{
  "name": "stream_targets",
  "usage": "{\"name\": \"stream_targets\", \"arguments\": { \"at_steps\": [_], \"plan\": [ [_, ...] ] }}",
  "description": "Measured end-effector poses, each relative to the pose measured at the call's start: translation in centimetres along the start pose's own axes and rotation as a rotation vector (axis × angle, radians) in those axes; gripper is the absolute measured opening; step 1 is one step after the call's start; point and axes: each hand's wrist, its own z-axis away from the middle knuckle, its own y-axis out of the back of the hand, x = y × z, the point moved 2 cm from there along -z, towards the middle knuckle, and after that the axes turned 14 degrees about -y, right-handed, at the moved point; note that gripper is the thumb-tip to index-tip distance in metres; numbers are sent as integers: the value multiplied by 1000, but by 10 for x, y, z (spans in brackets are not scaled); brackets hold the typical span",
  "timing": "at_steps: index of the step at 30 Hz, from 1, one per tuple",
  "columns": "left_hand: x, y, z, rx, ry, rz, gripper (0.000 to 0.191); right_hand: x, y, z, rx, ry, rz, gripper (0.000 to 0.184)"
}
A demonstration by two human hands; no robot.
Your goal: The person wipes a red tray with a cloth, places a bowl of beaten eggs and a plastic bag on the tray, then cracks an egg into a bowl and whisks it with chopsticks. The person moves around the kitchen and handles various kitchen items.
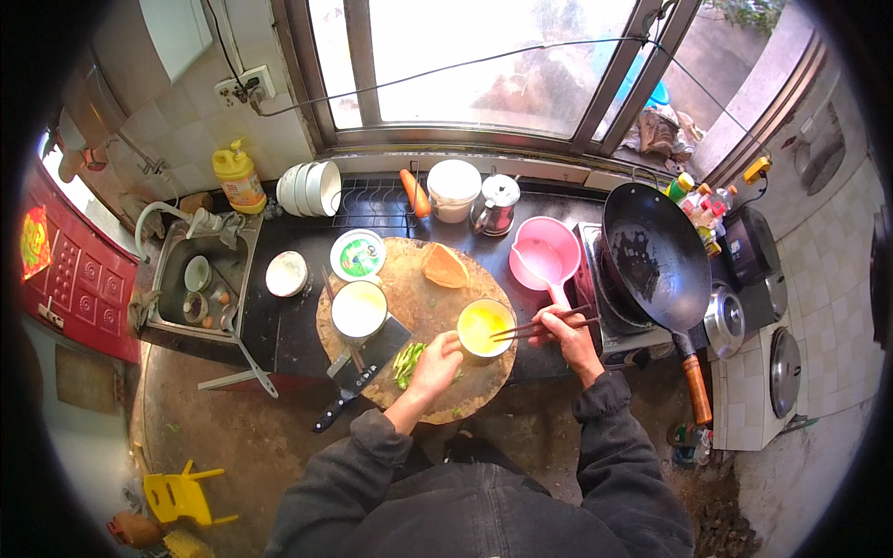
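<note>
A bowl of beaten egg [481, 325] stands on the round wooden chopping board [411, 307]. My left hand [434, 364] grips its rim on the left side. With my right hand [566, 336] I hold a pair of dark chopsticks [516, 333], their tips in the yellow egg. Sliced green vegetable [406, 364], likely pepper, lies beside my left wrist, partly hidden by it. A cleaver [373, 359] rests across the board's left edge, its black handle sticking out past the counter. Next to it is a white bowl [359, 309] with pale contents. An orange, curved piece of food [445, 266] lies at the board's back.
To the right, a wok [652, 251] sits tilted on the gas stove [607, 342], its wooden handle pointing towards me. Behind the board are a pink ladle [544, 252], a white tub [453, 190] and a carrot [415, 193]. A sink [241, 279] holding dishes is at left.
</note>
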Motion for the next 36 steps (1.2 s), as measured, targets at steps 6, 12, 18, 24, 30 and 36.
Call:
{"name": "stream_targets", "arguments": {
  "at_steps": [6, 12, 18, 24, 30, 36],
  "plan": [
    [-2, 0, -1, -15, -3, -2, 49, -17, -8, 4, 30, 43, 92, 18],
    [-4, 1, 0, -5, -20, -16, 49, -13, -1, -2, 72, 25, 70, 23],
    [6, -3, 2, 13, -17, -4, 49, 8, 13, -17, 37, -10, -19, 21],
    [1, -1, 2, 4, -19, -29, 50, 19, 9, -15, 19, -87, -174, 21],
    [-4, -1, 0, -10, -17, -35, 49, 29, 13, -17, 26, -108, -187, 20],
    [1, -3, 2, 21, -31, -23, 50, 21, 15, -11, 2, -74, -146, 21]
  ]
}}
